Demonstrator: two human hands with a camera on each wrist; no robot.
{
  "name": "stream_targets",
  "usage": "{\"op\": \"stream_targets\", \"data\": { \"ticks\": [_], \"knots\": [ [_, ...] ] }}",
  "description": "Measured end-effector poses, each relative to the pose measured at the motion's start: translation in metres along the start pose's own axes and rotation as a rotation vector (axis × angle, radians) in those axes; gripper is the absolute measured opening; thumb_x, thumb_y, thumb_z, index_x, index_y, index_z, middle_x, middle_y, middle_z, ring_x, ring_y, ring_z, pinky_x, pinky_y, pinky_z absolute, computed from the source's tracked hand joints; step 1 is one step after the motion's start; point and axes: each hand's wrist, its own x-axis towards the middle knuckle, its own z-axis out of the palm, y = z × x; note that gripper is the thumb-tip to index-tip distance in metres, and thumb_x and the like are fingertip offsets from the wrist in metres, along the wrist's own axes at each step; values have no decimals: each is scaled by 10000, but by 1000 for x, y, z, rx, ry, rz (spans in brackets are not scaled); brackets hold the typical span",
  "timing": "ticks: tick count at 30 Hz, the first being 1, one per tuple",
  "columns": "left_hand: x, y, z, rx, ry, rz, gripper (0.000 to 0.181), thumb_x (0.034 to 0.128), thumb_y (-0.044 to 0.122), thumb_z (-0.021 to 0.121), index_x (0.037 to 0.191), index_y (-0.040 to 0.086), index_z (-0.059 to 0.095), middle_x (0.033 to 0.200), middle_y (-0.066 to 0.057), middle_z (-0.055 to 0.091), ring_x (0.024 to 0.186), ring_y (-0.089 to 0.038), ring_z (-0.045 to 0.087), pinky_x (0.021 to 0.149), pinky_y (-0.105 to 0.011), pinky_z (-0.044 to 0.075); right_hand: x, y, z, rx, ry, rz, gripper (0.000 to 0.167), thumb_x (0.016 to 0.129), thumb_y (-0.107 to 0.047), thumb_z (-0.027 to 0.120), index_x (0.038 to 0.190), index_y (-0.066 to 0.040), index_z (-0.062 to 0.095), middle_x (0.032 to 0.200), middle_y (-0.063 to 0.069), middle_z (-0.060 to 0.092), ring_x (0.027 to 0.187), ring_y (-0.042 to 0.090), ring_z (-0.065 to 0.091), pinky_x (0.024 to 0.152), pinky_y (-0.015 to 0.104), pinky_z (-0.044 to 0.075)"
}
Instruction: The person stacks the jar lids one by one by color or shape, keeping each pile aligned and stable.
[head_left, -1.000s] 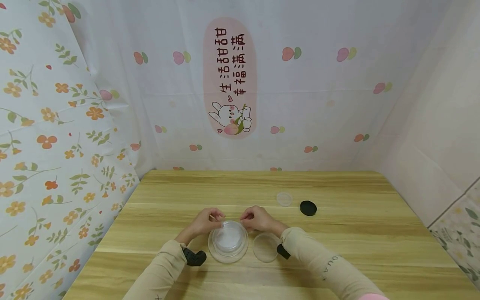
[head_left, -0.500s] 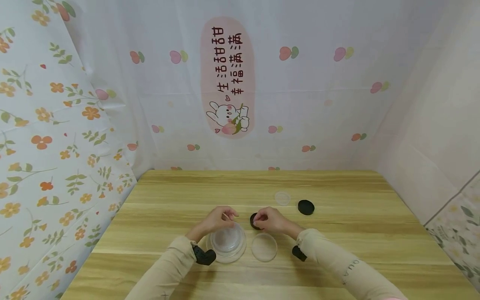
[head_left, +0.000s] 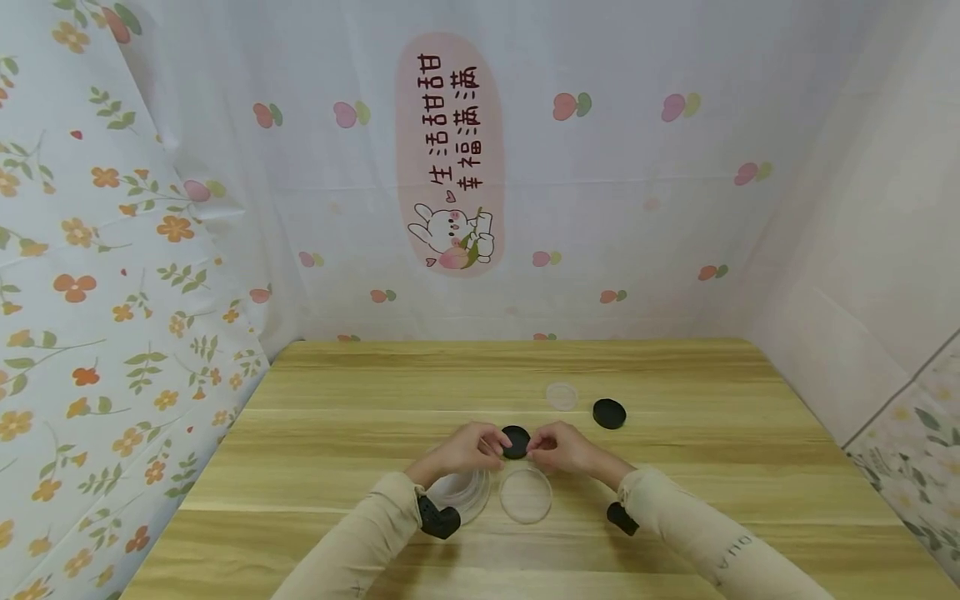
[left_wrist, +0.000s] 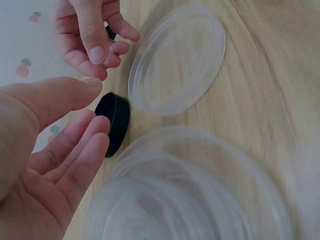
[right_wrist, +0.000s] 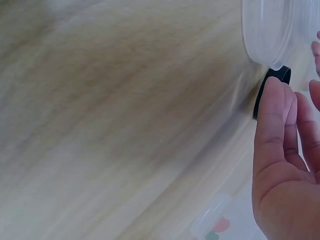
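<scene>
Between the two hands a round black lid (head_left: pixel 516 442) lies on the table. My left hand (head_left: pixel 467 448) is at its left side, fingertips close to its rim; in the left wrist view this hand (left_wrist: pixel 55 145) has loosely bent fingers beside the black lid (left_wrist: pixel 118 125), and contact is unclear. My right hand (head_left: pixel 566 450) is at the lid's right side. The right wrist view shows this hand (right_wrist: pixel 285 155) with nearly straight fingers, partly covering the black lid (right_wrist: pixel 272 90). Neither hand holds anything.
Nested clear round pieces (head_left: pixel 474 500) lie partly under my left wrist. A clear round lid (head_left: pixel 526 497) is just right of them. Farther back are a small clear disc (head_left: pixel 562 397) and a second black lid (head_left: pixel 609 414). Patterned cloth (head_left: pixel 645 208) hangs behind the table.
My left hand has moved right, from the nested clear pieces to the black lid. The right hand, which held that lid half a second ago, has let go and shifted slightly right.
</scene>
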Motion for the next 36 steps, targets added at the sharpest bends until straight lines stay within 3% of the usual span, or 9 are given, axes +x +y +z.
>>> {"op": "stream_targets", "data": {
  "ticks": [6, 14, 20, 27, 36],
  "knots": [
    [5, 0, 9, -49, -8, -6, 264, 750, -41, 636, 991, -119, 562, 898, -231, 588, 817, -257, 599, 702, -214, 477, -9, 4, 0, 22, -16, 19, 74, 811, -1, 574, 859, 42, 609, 754, 55, 605, 620, 105, 532, 525, 313, 502],
    [6, 2, 13, 40, -68, -65, 260, 749, -30, 642, 988, -109, 580, 917, -188, 605, 841, -259, 593, 698, -198, 465, -18, 10, 4, 42, -31, 21, 85, 780, 35, 595, 856, 74, 598, 745, 73, 587, 612, 94, 512, 500, 249, 478],
    [8, 6, 18, 94, -78, -79, 240, 728, -47, 650, 953, -107, 592, 900, -171, 611, 825, -266, 598, 677, -195, 467, -19, 13, 7, 39, -32, 23, 79, 770, 55, 594, 848, 68, 596, 728, 48, 567, 599, 89, 504, 492, 209, 458],
    [12, 5, 28, 103, -75, -130, 231, 723, -64, 654, 950, -76, 613, 889, -139, 620, 781, -194, 600, 652, -169, 459, -21, 15, 7, -2, -12, 5, 48, 758, 53, 619, 803, 62, 602, 677, 21, 563, 560, 57, 497, 476, 183, 436],
    [13, 3, 36, 103, -22, -104, 197, 687, -84, 662, 879, -85, 621, 767, -122, 620, 691, -152, 585, 591, -158, 448, -23, 13, 2, -67, 44, 19, 46, 761, 14, 641, 770, 47, 610, 666, 11, 557, 524, 49, 462, 462, 186, 412]
  ]
}}
